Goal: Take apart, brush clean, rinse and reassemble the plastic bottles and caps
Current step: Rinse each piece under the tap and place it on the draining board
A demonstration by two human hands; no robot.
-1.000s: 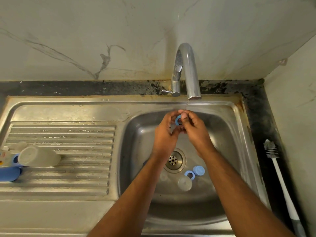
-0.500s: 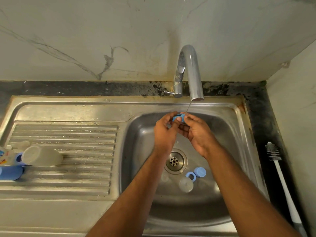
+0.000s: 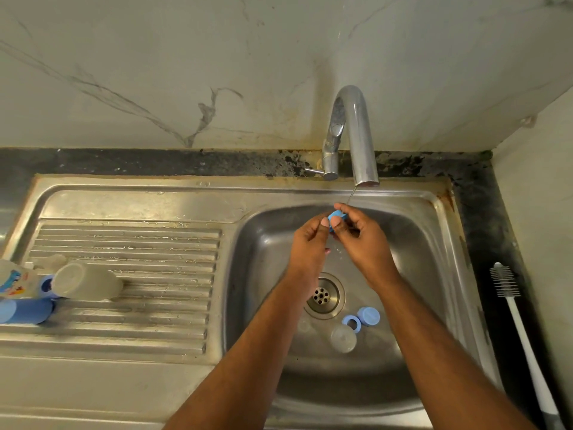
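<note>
1. Nearest, on the basin [image 3: 254,274] floor just right of the drain [image 3: 322,295], lie a clear cap [image 3: 343,338], a blue ring [image 3: 352,323] and a blue cap [image 3: 368,316], close together and seemingly awaiting their turn.
2. Farther in, the left hand [image 3: 310,246] and right hand [image 3: 364,240] meet over the basin; both pinch a small blue piece [image 3: 336,218] between thumb and fingertips.
3. The piece is light blue, smooth plastic and mostly hidden by fingers, so I cannot tell its exact shape.
4. It sits just under a thin stream from the tap [image 3: 356,135]. Rinsing well probably means turning it so water reaches every face; wet plastic may slip, so a firm pinch helps.
5. Left, on the drainboard [image 3: 139,243], bottles [image 3: 86,282] lie on their sides.
6. Right, a brush [image 3: 511,302] rests on the counter.
</note>
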